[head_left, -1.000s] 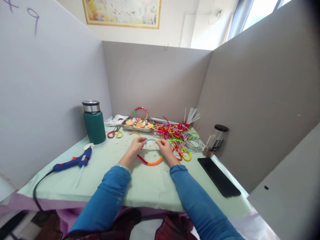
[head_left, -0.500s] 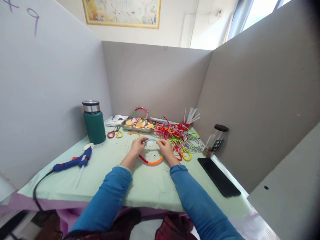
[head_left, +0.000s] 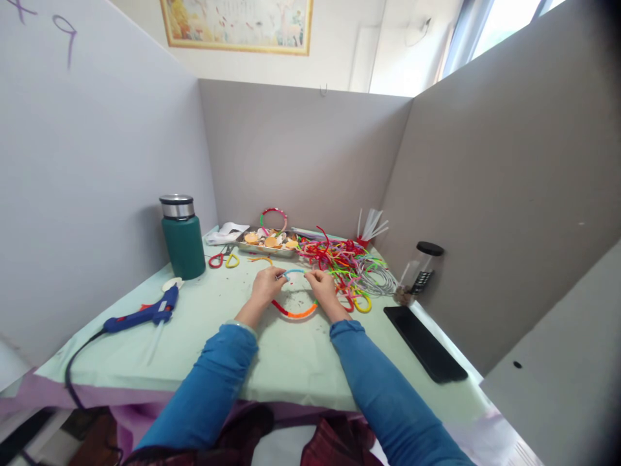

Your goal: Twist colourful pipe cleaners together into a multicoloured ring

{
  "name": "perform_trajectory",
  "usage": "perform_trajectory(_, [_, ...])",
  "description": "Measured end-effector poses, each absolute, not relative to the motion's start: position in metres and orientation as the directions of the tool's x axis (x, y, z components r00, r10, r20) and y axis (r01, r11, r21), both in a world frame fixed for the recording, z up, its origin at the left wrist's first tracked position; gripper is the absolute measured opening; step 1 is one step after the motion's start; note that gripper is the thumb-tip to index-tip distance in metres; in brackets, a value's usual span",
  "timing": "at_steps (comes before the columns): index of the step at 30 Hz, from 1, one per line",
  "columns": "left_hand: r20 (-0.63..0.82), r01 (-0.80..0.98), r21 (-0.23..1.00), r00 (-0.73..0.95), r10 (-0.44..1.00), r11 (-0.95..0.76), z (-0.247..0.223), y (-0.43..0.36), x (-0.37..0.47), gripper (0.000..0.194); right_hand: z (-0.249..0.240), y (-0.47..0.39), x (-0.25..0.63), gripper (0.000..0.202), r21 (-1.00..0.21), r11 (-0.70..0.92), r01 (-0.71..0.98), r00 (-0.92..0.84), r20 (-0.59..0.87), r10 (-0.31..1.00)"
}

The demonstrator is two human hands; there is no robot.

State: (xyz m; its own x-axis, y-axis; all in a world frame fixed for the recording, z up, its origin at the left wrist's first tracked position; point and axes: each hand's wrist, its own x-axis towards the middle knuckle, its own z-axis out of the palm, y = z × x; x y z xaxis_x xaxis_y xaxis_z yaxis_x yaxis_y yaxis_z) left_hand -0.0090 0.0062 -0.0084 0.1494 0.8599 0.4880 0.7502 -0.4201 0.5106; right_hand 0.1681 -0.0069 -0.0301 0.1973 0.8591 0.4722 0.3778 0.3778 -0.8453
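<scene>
Between my hands is a ring [head_left: 303, 315] wrapped in coloured fuzzy pipe cleaner: red and orange on its near side, a bit of green on the right, light blue at the far side. My left hand [head_left: 266, 286] pinches the ring's far left part, close to the blue stretch. On the far right, the fingers of my right hand [head_left: 322, 286] are closed on the ring at the other end of that blue stretch. Fingers hide parts of both sides. Beyond my left hand lies a loose orange pipe cleaner [head_left: 262, 259].
A tangled heap of pipe cleaners [head_left: 334, 255] lies back right, beside a metal tray [head_left: 266, 251] of round pieces. Scissors [head_left: 224, 259] lie left of centre. A blue glue gun [head_left: 140, 318] and green flask [head_left: 183, 243] stand left; a black phone-like slab [head_left: 424, 343] lies right.
The ring has tilted slightly and its near side shifted a little to the right. Both hands keep hold of it in nearly the same place.
</scene>
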Motion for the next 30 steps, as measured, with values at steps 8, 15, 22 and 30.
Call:
perform_trajectory(8, [0.430,0.666,0.646,0.086,0.899,-0.373,-0.005,0.005,-0.008,0.025,-0.030,-0.006,0.168,0.028,-0.842,0.385,0.378,0.196,0.479,0.856])
perform_trajectory(15, [0.239,0.497,0.839,0.034,0.971,-0.224,-0.004,0.004,-0.008,0.034,-0.028,-0.009,0.167,0.029,-0.844,0.378,0.381,0.198,0.473,0.858])
perform_trajectory(22, [-0.030,0.074,0.997,0.101,0.994,0.023,0.001,0.001,-0.009,0.024,-0.030,-0.009,0.167,0.030,-0.823,0.415,0.387,0.158,0.503,0.850])
perform_trajectory(30, [0.125,0.306,0.946,-0.032,0.992,-0.110,-0.001,0.002,-0.008,0.030,-0.031,-0.008,0.168,0.028,-0.830,0.378,0.411,0.196,0.485,0.852])
